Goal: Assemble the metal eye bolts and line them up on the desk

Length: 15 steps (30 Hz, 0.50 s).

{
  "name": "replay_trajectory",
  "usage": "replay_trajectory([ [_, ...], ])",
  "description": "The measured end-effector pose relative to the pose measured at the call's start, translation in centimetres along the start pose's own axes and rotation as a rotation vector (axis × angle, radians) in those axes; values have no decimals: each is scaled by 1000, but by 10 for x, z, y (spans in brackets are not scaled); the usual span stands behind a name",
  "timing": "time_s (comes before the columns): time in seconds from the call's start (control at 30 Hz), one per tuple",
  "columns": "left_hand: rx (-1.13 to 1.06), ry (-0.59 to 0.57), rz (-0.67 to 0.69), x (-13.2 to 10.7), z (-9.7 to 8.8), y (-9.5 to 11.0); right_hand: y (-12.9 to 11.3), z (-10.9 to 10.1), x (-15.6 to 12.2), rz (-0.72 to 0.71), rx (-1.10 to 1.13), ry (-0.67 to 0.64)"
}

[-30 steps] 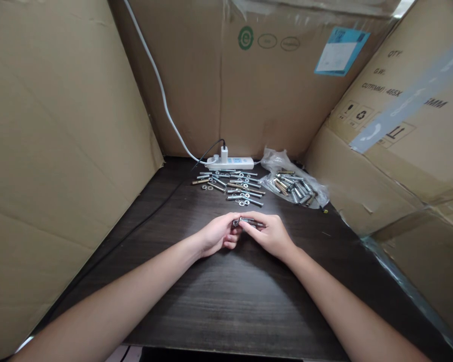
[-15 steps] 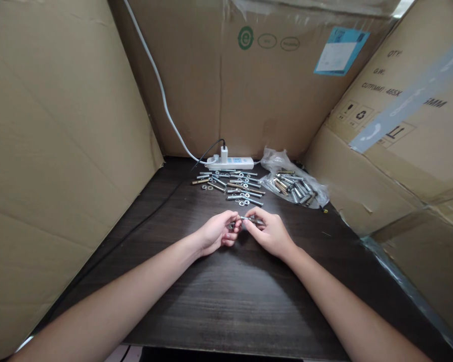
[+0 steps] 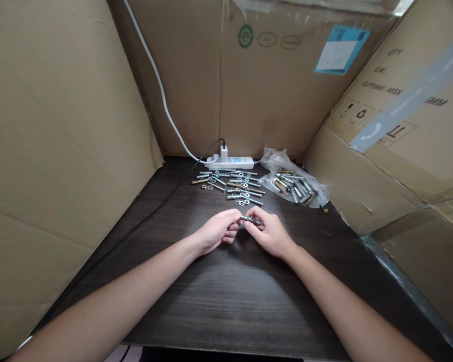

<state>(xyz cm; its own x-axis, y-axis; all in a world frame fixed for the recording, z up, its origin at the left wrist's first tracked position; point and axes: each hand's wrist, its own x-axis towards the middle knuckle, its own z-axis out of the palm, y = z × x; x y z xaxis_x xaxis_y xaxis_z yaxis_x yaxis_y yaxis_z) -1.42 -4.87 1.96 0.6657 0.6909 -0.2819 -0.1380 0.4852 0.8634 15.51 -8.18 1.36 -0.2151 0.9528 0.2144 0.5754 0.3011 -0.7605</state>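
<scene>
Left hand [image 3: 219,232] at frame centre, slightly left: fingers curled in, thumb and forefinger pinched on the left end of a slim metal bolt [image 3: 253,220]; can't tell what else is inside the curl. Right hand [image 3: 271,232] just right of centre, thumb and fingers closed narrow round the bolt's right part. Bolt lies roughly level between the two hands, near middle of frame, above dark tabletop [image 3: 219,311]. Loose bolts [image 3: 245,185] and washers [image 3: 246,202] spread just above the hands, upper middle. Clear plastic bag [image 3: 274,160] with more metal bolts [image 3: 304,187] right of those. White power strip [image 3: 241,162] behind, adapter [image 3: 224,154] plugged in. Black cable [image 3: 154,210] runs to lower left, cardboard [image 3: 60,125] left, back and right
</scene>
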Motion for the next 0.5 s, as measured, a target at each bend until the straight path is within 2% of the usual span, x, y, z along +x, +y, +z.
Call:
replay_trajectory([
  [0.1,91,-7,33,0,0,-1,-1,1,-1,6,-41,-51],
  [0.23,327,25,123,-1,1,-1,-6,2,-4,37,-93,-96],
  [0.37,498,85,232,-1,3,-2,-9,2,-4,29,-143,-92],
  [0.5,661,69,307,-1,2,-4,-10,2,-4,0,-175,-70],
])
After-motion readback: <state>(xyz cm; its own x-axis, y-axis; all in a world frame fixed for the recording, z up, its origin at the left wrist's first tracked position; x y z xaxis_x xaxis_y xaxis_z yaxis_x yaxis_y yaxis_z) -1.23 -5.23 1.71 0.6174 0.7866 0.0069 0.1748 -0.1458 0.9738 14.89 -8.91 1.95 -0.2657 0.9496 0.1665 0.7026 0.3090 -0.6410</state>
